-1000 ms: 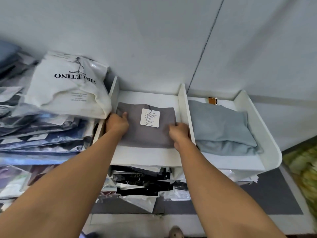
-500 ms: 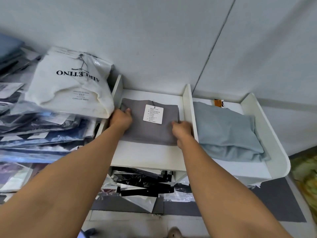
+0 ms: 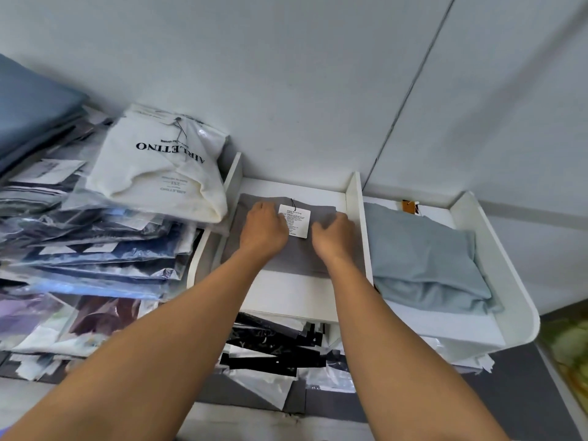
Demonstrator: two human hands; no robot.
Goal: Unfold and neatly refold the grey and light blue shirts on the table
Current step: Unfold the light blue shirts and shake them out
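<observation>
Left hand (image 3: 264, 229) and right hand (image 3: 334, 238) flank hang tag (image 3: 298, 222), fingers curled, gripping grey shirt (image 3: 296, 257). Right of tag, divider (image 3: 354, 198) walls off light blue shirt (image 3: 423, 259).

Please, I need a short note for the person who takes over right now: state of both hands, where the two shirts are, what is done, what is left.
Left hand and right hand: both on the grey shirt, fingers bent, either side of its paper tag; a real grip cannot be told.
Grey shirt: folded, left compartment of the white tray.
Light blue shirt: folded, right compartment, no hand on it.
Done: neither shirt is opened yet.
Left: unfold and refold both.
</observation>
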